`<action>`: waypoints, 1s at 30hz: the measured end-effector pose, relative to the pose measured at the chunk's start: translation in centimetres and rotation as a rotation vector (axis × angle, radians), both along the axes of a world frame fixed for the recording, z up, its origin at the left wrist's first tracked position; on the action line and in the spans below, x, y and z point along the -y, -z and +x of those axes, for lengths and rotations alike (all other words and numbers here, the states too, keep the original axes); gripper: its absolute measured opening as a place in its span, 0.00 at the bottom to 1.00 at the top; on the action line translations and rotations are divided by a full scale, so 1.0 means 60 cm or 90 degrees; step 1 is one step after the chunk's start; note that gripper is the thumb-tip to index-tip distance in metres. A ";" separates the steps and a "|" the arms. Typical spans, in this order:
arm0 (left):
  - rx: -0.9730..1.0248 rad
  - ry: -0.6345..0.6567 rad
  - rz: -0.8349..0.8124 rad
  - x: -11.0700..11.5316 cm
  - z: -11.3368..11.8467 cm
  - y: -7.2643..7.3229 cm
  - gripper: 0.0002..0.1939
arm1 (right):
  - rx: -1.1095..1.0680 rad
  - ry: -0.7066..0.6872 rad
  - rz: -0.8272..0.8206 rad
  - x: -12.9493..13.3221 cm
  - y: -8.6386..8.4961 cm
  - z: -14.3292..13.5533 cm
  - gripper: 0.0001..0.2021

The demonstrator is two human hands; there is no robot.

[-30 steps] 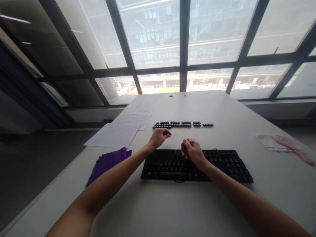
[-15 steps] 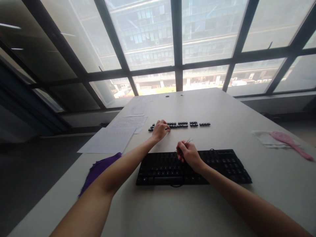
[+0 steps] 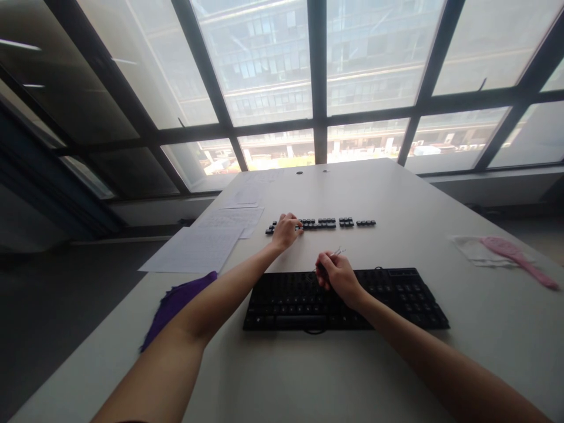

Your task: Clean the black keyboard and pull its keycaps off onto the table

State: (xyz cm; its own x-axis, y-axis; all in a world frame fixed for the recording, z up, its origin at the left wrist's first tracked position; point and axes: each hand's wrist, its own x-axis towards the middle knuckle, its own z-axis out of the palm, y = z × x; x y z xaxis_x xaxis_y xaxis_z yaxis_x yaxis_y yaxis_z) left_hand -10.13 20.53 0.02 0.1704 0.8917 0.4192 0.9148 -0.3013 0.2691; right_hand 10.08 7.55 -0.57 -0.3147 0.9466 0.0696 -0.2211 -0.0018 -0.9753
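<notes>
A black keyboard (image 3: 388, 299) lies on the pale table (image 3: 396, 194) in front of me. Beyond it, a row of loose black keycaps (image 3: 330, 222) is laid out in groups. My left hand (image 3: 286, 230) reaches over the left part of that row, fingertips down on the keycaps; whether a cap is pinched between them is hidden. My right hand (image 3: 335, 275) hovers over the keyboard's upper edge, closed on a thin wire keycap puller (image 3: 338, 252) that sticks out past the fingers.
White paper sheets (image 3: 198, 247) lie at the left, with more behind them. A purple cloth (image 3: 176, 302) hangs at the table's left edge. A pink brush (image 3: 515, 254) on a clear bag rests at the right. Large windows stand behind the table.
My left hand moved forward from above the table to the keycap row and set its fingertips there. My right hand stayed over the keyboard. The view shifted slightly.
</notes>
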 end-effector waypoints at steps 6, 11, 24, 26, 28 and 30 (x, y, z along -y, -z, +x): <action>0.036 0.012 0.030 0.038 0.017 -0.032 0.06 | -0.042 0.043 -0.001 0.005 -0.008 0.003 0.18; 0.106 0.131 0.000 0.153 0.055 -0.053 0.08 | 0.083 0.097 0.136 0.012 -0.021 0.015 0.17; 0.253 0.173 -0.112 0.280 0.079 -0.011 0.09 | 0.325 0.027 0.295 0.011 -0.013 0.012 0.13; 0.261 0.171 -0.113 0.281 0.079 -0.010 0.08 | 0.350 0.006 0.308 0.016 -0.016 0.010 0.12; 0.272 0.171 -0.117 0.282 0.079 -0.010 0.09 | 0.372 -0.012 0.327 0.025 -0.020 0.009 0.11; 0.284 0.169 -0.115 0.283 0.078 -0.010 0.09 | 0.389 -0.023 0.359 0.038 -0.024 0.009 0.09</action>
